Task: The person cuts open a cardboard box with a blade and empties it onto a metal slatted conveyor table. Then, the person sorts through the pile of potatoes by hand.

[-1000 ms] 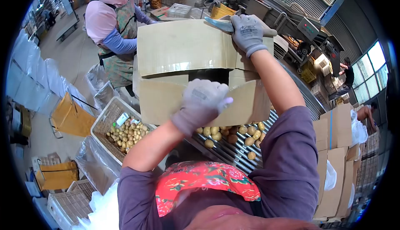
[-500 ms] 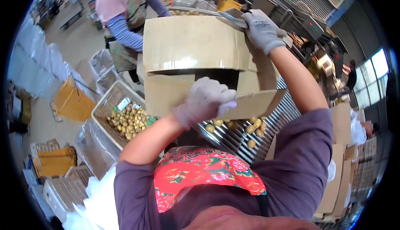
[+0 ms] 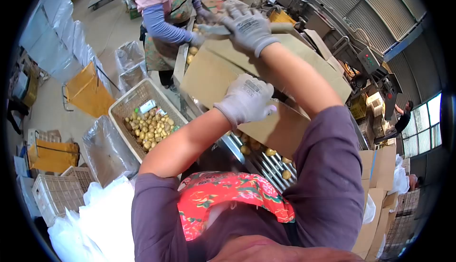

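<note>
A cardboard box (image 3: 209, 74) lies tilted in front of me, its upper flaps partly folded over a dark gap. My left hand (image 3: 247, 100), in a grey glove, is closed at the near flap (image 3: 273, 126), with the thumb to the right. Across the top, my right hand (image 3: 249, 29), also gloved, reaches over the far left part of the box with fingers extended. A flat grey tool (image 3: 213, 29) sticks out to the left from under that hand; its kind is unclear. Under the near flap, potatoes (image 3: 270, 152) lie on metal rollers (image 3: 270, 169).
A plastic crate (image 3: 114, 112) of potatoes stands at left, beside a plastic-lined container (image 3: 102, 153). A co-worker (image 3: 166, 20) stands beyond the box with hands near its far edge. Flattened cartons (image 3: 380, 176) lean at right; machinery (image 3: 375, 67) stands behind.
The box has turned and tilted, and its upper flaps have come down over the opening. My right hand has swung left across the box with the grey tool. My left hand stays at the near flap.
</note>
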Demonstrator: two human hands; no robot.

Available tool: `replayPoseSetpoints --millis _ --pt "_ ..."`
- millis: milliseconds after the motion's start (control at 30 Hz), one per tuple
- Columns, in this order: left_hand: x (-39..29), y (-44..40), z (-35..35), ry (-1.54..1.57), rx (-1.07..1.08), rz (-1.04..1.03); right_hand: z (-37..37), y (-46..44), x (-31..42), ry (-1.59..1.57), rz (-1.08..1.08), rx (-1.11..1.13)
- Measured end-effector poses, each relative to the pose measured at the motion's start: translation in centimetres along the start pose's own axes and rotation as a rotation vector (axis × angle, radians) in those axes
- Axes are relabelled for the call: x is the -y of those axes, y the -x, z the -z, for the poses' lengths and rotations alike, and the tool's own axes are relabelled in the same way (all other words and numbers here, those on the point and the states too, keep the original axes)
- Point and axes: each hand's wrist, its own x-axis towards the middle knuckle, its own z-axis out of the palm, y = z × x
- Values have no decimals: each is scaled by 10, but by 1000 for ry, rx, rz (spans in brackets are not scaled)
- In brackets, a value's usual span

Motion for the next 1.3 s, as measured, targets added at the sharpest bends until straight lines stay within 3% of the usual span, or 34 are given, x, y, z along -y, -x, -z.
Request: replayPoseSetpoints --millis 33,267,500,567,600,633,700,733,800,900,967,1000,1033,1133,1233,1300 --pt "-1 9 10 -53 84 92 -11 -1 -1 15 -25 -15" --pt "5 81 -19 -18 -369 -109 -19 -3 6 98 141 -34" --pt "-6 104 -26 -46 -362 -136 -9 8 9 144 106 17" --pt "-20 112 -19 34 -305 -98 -17 6 7 153 104 20" --pt "-27 121 -19 66 -274 -76 -21 0 9 169 -46 109" --pt "-46 139 -31 -77 -310 -161 -60 -9 -16 226 -210 -14" --pt "-39 157 -33 62 -231 22 -17 -6 -11 105 -185 70" --pt "-35 161 -29 48 -212 17 -12 -14 1 134 -194 205" --pt "-19 164 -15 30 -182 -26 -14 -24 19 134 -135 179" --pt "-4 171 10 169 49 -47 -1 -38 51 117 30 144" --pt "12 164 11 294 171 45 24 -40 60 58 109 203" --pt "14 155 14 335 240 102 13 -39 50 10 182 9" --pt "17 145 16 374 312 155 16 -31 45 -11 206 17" --pt "65 92 -28 -357 116 -449 47 -8 36 -20 200 46" --pt "90 54 -72 -682 414 -401 51 17 23 -86 189 29" --pt "86 38 -78 -751 582 -153 85 41 18 -170 79 52"
